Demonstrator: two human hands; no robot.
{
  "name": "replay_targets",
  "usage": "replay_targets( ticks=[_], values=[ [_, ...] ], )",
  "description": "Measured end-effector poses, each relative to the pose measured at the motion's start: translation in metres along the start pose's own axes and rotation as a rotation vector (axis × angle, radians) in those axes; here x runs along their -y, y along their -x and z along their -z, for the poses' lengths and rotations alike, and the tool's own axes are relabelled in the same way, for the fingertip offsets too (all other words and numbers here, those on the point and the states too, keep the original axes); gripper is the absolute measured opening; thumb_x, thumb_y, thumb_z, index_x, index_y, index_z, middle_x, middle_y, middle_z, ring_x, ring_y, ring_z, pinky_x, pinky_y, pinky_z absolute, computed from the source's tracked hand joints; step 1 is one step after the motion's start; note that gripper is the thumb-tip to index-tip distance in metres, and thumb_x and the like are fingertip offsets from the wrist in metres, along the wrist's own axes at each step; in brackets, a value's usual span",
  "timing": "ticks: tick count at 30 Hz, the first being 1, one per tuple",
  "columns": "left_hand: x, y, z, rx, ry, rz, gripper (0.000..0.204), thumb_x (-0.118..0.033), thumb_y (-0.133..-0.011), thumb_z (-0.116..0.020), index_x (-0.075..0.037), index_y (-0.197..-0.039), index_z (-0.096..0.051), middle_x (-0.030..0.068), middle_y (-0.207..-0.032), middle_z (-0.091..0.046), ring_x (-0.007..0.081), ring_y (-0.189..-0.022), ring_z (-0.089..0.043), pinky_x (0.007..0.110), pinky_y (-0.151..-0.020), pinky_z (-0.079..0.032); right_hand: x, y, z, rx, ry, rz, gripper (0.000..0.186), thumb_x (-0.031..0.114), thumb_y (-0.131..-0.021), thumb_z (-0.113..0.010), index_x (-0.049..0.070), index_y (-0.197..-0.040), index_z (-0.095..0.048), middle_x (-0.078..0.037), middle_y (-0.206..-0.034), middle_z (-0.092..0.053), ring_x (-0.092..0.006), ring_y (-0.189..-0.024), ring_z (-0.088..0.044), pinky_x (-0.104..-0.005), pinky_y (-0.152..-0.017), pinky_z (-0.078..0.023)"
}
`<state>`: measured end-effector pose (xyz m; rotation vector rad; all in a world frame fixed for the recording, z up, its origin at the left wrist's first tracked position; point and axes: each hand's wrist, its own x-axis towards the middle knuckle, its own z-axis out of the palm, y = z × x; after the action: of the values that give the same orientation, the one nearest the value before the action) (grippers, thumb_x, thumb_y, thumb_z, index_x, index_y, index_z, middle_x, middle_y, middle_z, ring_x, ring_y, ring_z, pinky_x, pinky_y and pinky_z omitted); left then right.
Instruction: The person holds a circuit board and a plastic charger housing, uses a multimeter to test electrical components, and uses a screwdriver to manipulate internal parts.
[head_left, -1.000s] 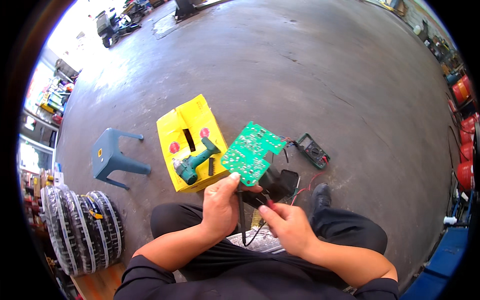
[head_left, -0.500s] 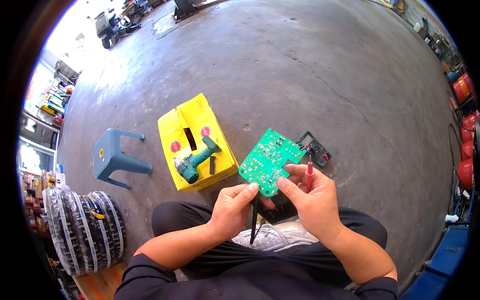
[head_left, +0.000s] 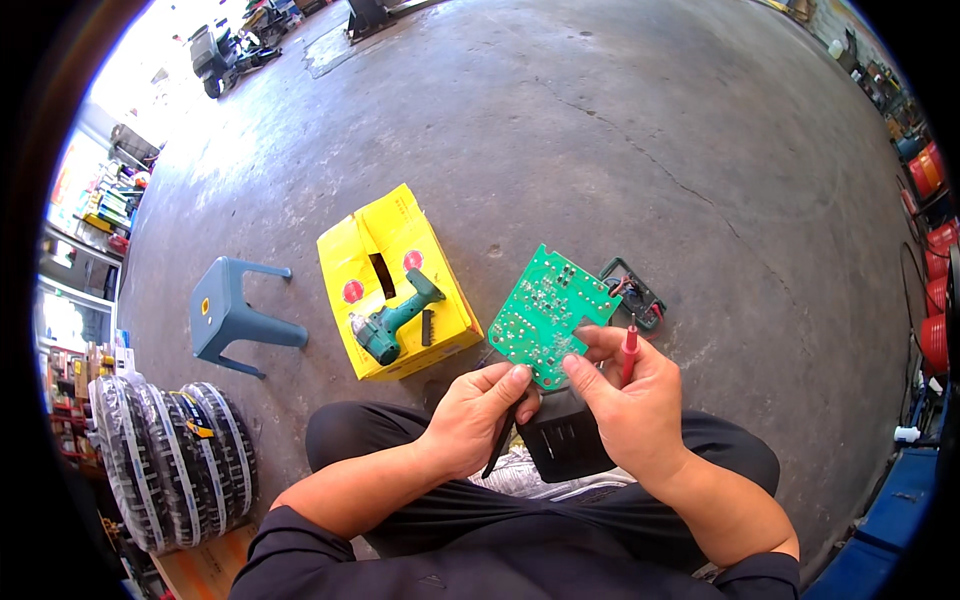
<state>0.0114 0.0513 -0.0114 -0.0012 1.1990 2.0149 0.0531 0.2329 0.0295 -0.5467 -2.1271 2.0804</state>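
A green circuit board (head_left: pixel 548 315), solder side up, is held between my two hands above my lap. My left hand (head_left: pixel 482 410) pinches its lower corner, with a black test probe (head_left: pixel 497 445) pointing downward in the same fingers. My right hand (head_left: pixel 632 405) grips the board's lower right edge, thumb on top. A red test probe (head_left: pixel 630 358) stands up between the right fingers. Under the board hangs a black plastic housing (head_left: pixel 565 440) with slots; how it joins the board is hidden. Just beyond, a multimeter (head_left: pixel 640 300) lies on the floor, partly covered by the board.
A yellow cardboard box (head_left: pixel 370 230) stands ahead on the left, carrying a green cordless power tool (head_left: pixel 395 320) and a small black strip (head_left: pixel 427 328). Farther left are a blue stool (head_left: pixel 225 310) and wrapped tyres (head_left: pixel 165 460). Blue cabinets (head_left: pixel 880 520) line the right.
The circuit board has shifted slightly right and tilted, and more of the black housing shows beneath it. The black probe's lower end has swung left. Both hands keep their hold.
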Motion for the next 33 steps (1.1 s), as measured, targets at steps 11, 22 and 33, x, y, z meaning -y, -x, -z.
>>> replay_targets(
  ticks=[11, 22, 33],
  values=[
    [-0.002, 0.003, 0.000, -0.057, -0.292, -0.142, 0.029, -0.024, -0.109, -0.047, -0.001, -0.096, -0.059, 0.0000, -0.074, -0.052, 0.0080, -0.069, -0.044, 0.024, -0.066, -0.038, 0.004, 0.003, -0.007, -0.001, 0.098, 0.028, 0.028, 0.002, -0.086, -0.077, -0.004, -0.112, -0.068, 0.006, -0.074, -0.056, 0.0007, -0.060, -0.038, -0.0187, -0.057, -0.035],
    [-0.004, 0.006, -0.003, -0.069, -0.236, -0.182, 0.032, -0.023, -0.109, -0.047, -0.001, -0.089, -0.057, 0.0020, -0.075, -0.056, 0.0083, -0.071, -0.049, 0.024, -0.068, -0.041, -0.003, 0.009, -0.010, -0.049, 0.137, 0.185, 0.025, 0.003, -0.084, -0.078, -0.003, -0.107, -0.070, -0.003, -0.085, -0.072, 0.0002, -0.057, -0.042, -0.0199, -0.049, -0.035],
    [-0.001, 0.003, -0.002, -0.085, -0.179, -0.140, 0.033, -0.025, -0.110, -0.045, -0.001, -0.090, -0.057, 0.0009, -0.073, -0.052, 0.0074, -0.069, -0.045, 0.024, -0.066, -0.038, 0.002, 0.015, -0.010, -0.046, 0.127, 0.173, 0.023, 0.005, -0.083, -0.080, -0.003, -0.103, -0.070, -0.003, -0.081, -0.071, -0.0003, -0.058, -0.045, -0.0196, -0.050, -0.037]
  ],
)
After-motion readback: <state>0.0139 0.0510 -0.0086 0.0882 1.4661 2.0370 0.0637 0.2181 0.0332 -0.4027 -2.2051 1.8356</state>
